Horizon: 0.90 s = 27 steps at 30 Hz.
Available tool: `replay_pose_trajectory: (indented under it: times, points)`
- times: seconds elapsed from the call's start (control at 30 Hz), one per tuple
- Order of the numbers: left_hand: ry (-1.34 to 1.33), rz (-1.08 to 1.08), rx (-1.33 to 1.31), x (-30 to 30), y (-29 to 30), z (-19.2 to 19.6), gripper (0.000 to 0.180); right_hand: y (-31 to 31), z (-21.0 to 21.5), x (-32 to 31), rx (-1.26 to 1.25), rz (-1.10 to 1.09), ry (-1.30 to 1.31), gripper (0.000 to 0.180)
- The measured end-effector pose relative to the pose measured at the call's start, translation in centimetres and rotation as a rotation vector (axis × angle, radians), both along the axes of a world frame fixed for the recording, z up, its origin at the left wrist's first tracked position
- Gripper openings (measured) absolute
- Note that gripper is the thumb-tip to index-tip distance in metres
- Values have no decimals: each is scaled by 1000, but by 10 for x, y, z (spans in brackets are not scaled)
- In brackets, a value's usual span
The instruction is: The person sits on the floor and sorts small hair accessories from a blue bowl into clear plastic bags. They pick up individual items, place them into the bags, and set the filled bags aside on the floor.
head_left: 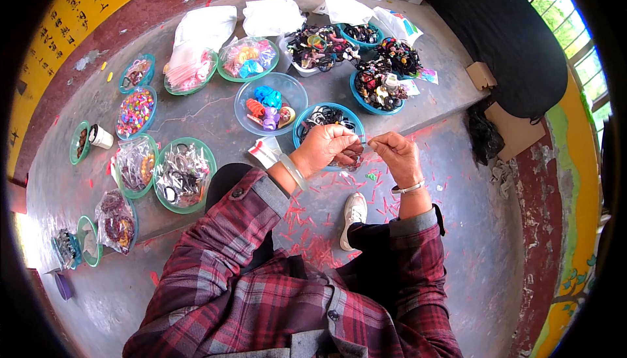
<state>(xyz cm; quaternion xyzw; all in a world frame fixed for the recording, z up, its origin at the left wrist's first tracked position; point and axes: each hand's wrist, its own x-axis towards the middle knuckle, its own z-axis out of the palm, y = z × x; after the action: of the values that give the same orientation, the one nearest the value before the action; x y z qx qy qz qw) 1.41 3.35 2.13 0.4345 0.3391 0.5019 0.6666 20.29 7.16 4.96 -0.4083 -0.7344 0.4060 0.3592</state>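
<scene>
both hands pinch a thin thread between them: left hand (330,147) and right hand (396,155), grips clenched on it, above a blue bowl (307,118).

Floor (215,113) looks like rough matt concrete, grey and scuffed, with a dull red painted strip along the wall side. The bowls (269,84) are see-through glossy plastic with teal rims, and the hair clips (264,107) inside one are shiny hard plastic in blue, orange and purple. Bags (204,28) at the back look like thin crinkly white plastic. Shirt sleeve (215,253) is soft woven plaid cloth, matt. Left hand (326,149) wears a smooth pale glossy bangle (292,172); right hand (397,155) has a thin shiny metal-looking bracelet (409,189). Boxes (482,74) are plain matt cardboard.
</scene>
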Motion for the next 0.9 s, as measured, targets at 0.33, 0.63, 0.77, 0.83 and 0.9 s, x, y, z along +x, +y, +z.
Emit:
replay_pose_trajectory:
  times: [0.33,0.63,0.77,0.83,0.9]
  points:
    - [203,140,204,5,-1,-14,24,5,1,1,90,-136,-80,13]
    - [657,231,535,15,-7,-15,16,-2,-5,-9,328,36,-351,10]
    - [500,222,469,10,-7,-7,16,1,-2,-2,203,44,-235,9]
    - [346,177,347,8,-8,-4,17,5,-4,0,214,53,-185,8]
    - [190,157,226,6,-6,-10,18,5,-2,4,224,54,-135,8]
